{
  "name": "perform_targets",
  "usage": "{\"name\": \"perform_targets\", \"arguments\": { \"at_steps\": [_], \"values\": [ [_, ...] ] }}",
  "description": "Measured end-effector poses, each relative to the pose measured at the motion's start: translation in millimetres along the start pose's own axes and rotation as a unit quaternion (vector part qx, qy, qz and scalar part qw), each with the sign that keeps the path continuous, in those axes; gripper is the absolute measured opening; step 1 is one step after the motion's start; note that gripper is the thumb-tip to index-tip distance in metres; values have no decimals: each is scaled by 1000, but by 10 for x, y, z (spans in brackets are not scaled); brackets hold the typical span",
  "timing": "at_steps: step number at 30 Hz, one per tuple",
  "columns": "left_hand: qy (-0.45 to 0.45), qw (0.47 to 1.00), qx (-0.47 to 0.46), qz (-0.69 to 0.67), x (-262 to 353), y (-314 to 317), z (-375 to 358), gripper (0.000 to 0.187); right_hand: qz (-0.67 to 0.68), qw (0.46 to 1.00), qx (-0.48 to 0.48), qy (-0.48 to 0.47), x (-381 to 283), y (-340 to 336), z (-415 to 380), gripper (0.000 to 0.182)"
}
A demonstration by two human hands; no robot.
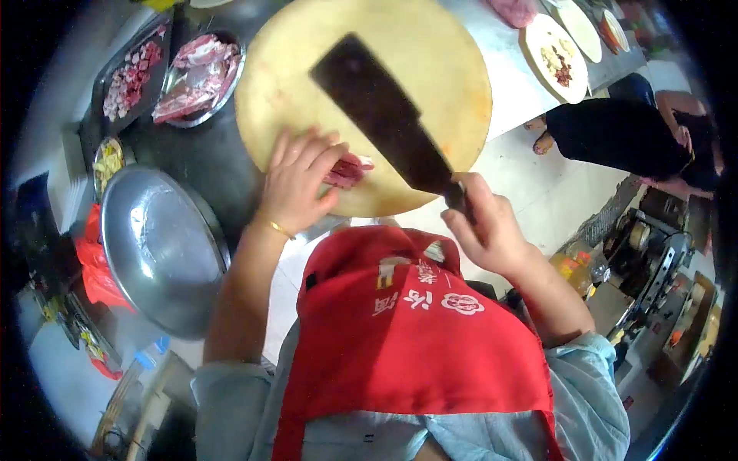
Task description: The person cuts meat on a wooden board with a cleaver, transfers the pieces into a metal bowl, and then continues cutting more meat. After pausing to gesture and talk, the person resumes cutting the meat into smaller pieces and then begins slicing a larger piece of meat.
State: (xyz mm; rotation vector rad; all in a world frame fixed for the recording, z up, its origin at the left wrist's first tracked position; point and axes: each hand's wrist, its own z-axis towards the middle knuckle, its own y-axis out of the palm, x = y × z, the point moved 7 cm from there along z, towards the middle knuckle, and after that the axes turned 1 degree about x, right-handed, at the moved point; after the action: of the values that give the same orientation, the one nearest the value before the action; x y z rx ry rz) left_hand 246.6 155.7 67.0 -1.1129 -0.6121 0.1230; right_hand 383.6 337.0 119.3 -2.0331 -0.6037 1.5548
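A raised cleaver [377,111] with a broad dark blade is gripped by its handle in my right hand [492,227]. The blade hangs over the round cutting board [430,61], pointing to the far left. At the board's near left edge, my left hand [300,173] is closed over a piece of raw red meat [350,170]. Part of this meat is hidden under the fingers; its right end sticks out past them. Between blade and meat there is a gap.
Left of the board are a metal dish of raw meat [201,81], a dark tray of diced meat [132,83] and a large metal bowl [154,238]. Plates, one with chopped ingredients [555,58], stand far right. A person [615,134] is beyond.
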Motion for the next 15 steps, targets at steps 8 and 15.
{"name": "perform_targets", "arguments": {
  "at_steps": [8,15],
  "values": [
    [-182,981,-22,66,-273,319,245,39,93,985,13,141,343,-54,-285,30],
    [-206,975,0,78,-51,271,-10,49,-88,996,-19,-3,-20,111,-167,35]
  ]
}}
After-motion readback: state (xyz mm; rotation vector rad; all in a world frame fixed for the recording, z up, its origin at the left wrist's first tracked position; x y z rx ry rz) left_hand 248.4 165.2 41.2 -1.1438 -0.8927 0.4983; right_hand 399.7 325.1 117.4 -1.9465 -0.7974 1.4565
